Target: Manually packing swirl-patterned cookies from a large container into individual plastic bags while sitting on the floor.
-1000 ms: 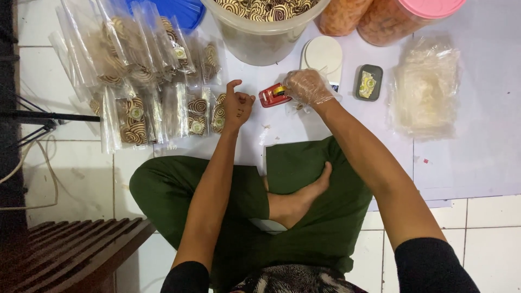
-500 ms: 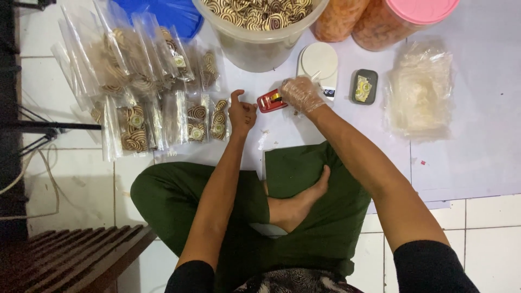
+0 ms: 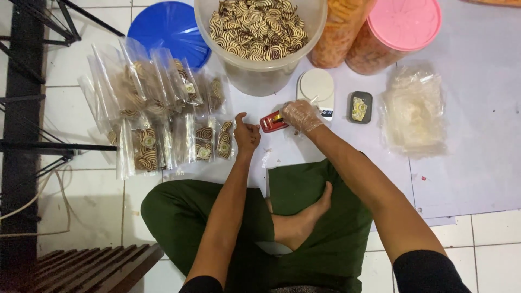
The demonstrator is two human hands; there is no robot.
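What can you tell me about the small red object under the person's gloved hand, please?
The small red object is a flat, oblong piece with a yellow patch on top, looking like plastic. It lies on the pale sheet just below the clear tub of swirled cookies. The gloved right hand covers its right end; the bare left hand stays apart.

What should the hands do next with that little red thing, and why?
Probably lift the red tool clear of the white mat. The gloved right hand grips it, the left hand is bare beside it, and filled cookie bags lie left.
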